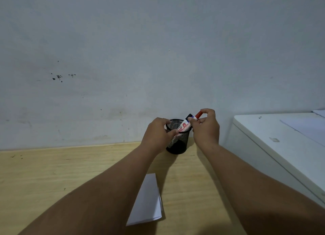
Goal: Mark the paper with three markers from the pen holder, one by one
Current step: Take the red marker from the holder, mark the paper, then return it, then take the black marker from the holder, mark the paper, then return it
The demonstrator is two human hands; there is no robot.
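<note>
The red-capped marker (190,122) leans in the black mesh pen holder (177,138), its long axis tilted up and away to the right, so the capped end points straight into the right hand (205,127), which is clearly the nearer of the two to that end. The right hand's thumb and forefinger are pinched on the red cap, wrist raised above the holder's rim and forearm reaching forward over the table (52,173). The left hand (158,134) is wrapped around the holder's left side, thumb over the near rim, steadying it. Two more markers, one with a black cap (189,115) and one with blue (192,118), stand just behind the red one, touching or nearly touching the right fingertips. The folded white paper (147,201) lies on the table well back toward the body, between the two forearms. Lifting along the marker's tilt looks like the cleanest way out.
</note>
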